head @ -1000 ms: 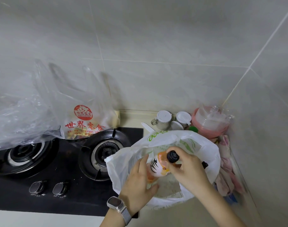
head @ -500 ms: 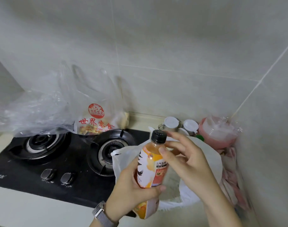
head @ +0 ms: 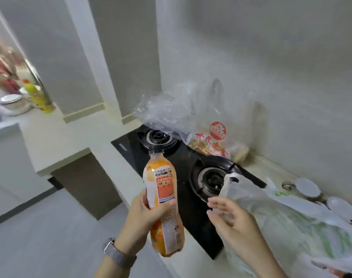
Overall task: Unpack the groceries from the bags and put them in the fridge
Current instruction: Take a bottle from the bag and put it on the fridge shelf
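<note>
My left hand (head: 145, 217) grips an orange juice bottle (head: 163, 199) with a black cap, held upright in front of the stove's edge. My right hand (head: 231, 221) hovers empty beside it, fingers apart, just left of the white grocery bag (head: 287, 221) with green print, which lies slumped on the counter. A clear plastic bag (head: 211, 137) with red lettering and some food inside stands behind the burners against the wall. No fridge is in view.
A black gas stove (head: 187, 161) with two burners fills the counter's middle. White-lidded jars (head: 307, 189) stand at the back right. The pale counter (head: 56, 137) bends left toward bowls and yellow items (head: 30, 97). Grey floor lies lower left.
The bottle has come out of the white bag and moved left in my left hand. My right hand has let go of its cap. The view has swung left.
</note>
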Available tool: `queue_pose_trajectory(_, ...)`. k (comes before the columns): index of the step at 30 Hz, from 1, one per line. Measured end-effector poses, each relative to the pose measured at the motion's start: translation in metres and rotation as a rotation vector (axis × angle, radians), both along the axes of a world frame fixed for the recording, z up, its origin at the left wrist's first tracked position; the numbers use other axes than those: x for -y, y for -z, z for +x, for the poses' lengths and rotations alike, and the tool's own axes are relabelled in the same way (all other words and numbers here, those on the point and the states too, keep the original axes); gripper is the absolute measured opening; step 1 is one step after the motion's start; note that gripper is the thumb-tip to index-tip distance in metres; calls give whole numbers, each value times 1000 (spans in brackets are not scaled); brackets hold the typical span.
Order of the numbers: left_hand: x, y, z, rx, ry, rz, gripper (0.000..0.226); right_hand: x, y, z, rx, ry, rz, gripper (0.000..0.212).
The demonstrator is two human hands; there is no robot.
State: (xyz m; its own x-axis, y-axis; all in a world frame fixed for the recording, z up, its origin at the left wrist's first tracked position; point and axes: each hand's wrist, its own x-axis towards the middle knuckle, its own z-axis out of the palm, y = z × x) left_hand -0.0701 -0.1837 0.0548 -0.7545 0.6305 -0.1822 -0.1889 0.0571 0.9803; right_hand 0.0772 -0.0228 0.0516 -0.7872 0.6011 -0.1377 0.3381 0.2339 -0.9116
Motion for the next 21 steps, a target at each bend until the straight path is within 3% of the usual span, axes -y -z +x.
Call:
queue_pose_trajectory(4, 73, -1, -14, 14, -230, 8, 71, 31, 9, -40, 54, -139, 194, 29)
queue_pose_trajectory(12, 220, -8, -9, -12, -637, -12, 74, 150, 9, -118, 55, -641, 466, 53)
queue_pose_trajectory(21, 360, -1, 30, -39, -939, -106, 77, 291, 6, -162, -40, -915, 573, 52)
